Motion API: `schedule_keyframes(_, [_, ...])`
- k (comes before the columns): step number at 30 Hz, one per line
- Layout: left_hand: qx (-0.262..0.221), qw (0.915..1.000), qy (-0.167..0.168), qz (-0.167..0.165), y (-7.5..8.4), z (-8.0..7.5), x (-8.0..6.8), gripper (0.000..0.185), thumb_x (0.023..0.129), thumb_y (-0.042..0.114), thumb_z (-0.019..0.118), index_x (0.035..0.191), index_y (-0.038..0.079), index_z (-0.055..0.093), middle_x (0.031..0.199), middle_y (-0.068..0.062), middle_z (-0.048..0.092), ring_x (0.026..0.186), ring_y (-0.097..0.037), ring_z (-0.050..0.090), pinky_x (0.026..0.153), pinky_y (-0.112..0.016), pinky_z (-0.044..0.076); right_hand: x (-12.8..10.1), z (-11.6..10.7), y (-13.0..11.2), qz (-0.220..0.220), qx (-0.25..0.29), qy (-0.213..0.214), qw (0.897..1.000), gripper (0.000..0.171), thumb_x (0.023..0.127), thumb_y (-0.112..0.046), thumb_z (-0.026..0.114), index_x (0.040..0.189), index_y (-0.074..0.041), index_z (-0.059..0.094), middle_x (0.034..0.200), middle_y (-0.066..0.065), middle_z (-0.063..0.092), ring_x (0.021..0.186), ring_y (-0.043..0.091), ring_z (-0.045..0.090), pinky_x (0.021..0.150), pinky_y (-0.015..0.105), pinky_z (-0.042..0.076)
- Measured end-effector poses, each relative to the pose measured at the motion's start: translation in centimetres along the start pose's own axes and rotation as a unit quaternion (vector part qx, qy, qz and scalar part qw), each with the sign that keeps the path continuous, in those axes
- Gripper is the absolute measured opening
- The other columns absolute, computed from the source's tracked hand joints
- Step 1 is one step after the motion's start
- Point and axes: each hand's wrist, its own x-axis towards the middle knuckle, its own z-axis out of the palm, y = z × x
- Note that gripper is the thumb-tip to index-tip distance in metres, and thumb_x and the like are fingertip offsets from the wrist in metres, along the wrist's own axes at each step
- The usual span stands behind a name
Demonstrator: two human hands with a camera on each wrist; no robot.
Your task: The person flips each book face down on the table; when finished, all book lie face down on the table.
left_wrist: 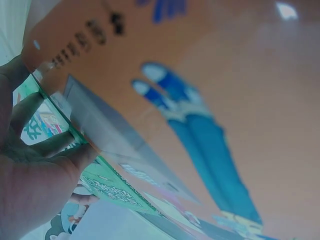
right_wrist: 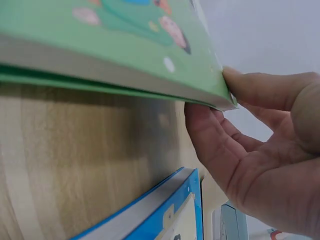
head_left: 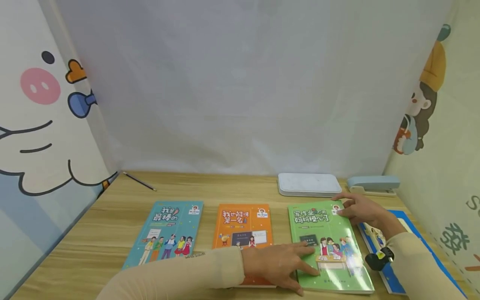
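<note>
Three books lie in a row on the wooden table [head_left: 112,216]: a teal book [head_left: 168,233], an orange book [head_left: 243,225] and a green book [head_left: 330,250]. My left hand [head_left: 288,264] reaches across the orange book's lower edge and lies flat, fingers spread, on the green book's lower left part. In the left wrist view the orange book [left_wrist: 225,75] fills the frame, with the green book [left_wrist: 110,187] beside my left hand [left_wrist: 35,185]. My right hand [head_left: 348,208] pinches the green book's far right corner. The right wrist view shows my right hand [right_wrist: 250,140], thumb on top and fingers beneath the slightly raised green book [right_wrist: 125,45].
A white flat box [head_left: 309,184] and a pale blue stapler [head_left: 373,184] sit at the back right. A pencil [head_left: 138,181] lies at the back left. A blue-covered book [head_left: 397,271] lies right of the green one. Cartoon-printed panels close in both sides.
</note>
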Motion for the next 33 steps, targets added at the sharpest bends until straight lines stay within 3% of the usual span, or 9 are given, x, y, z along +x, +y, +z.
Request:
schedule_keyframes(10, [0.01,0.9999,-0.011,-0.004,0.0,-0.2,0.2,0.06,0.092,0.053,0.065,0.146,0.035,0.05,0.165,-0.008,0.027,0.152,-0.024,0.027,0.121,-0.031,0.028,0.1,-0.5,0.1,-0.014,0.026,-0.036,0.999,0.057,0.097,-0.008,0.063,0.141,0.008,0.03,0.103,0.011,0.066,0.09,0.024,0.071,0.077,0.042,0.06])
schedule_keyframes(19, [-0.001,1.0,-0.005,-0.003,-0.1,-0.5,0.1,0.059,0.09,0.052,0.067,0.145,0.034,0.052,0.165,-0.008,0.026,0.152,-0.023,0.026,0.121,-0.03,0.027,-0.5,-0.7,-0.9,-0.015,-0.003,-0.017,1.0,0.061,0.096,-0.013,0.066,0.144,0.006,0.034,0.1,0.01,0.049,0.087,0.018,0.056,0.071,0.039,0.055])
schedule_keyframes(28, [-0.033,0.9991,0.028,-0.007,0.2,-0.7,-0.5,0.056,0.091,0.049,0.069,0.143,0.032,0.055,0.167,-0.013,0.02,0.154,-0.019,0.022,0.121,-0.025,0.026,-1.4,-1.2,-2.2,-0.059,0.044,-0.041,0.996,0.042,0.1,-0.01,0.058,0.136,-0.001,0.039,0.105,0.008,0.062,0.094,0.02,0.071,0.078,0.044,0.061])
schedule_keyframes(33, [-0.065,0.9962,0.056,-0.014,0.7,-0.7,-0.6,0.054,0.093,0.045,0.068,0.143,0.029,0.056,0.165,-0.015,0.023,0.153,-0.022,0.023,0.12,-0.028,0.028,-1.8,-1.2,-3.0,-0.072,0.041,-0.028,0.996,0.036,0.1,-0.01,0.059,0.134,-0.012,0.045,0.106,0.008,0.061,0.093,0.019,0.07,0.078,0.043,0.061])
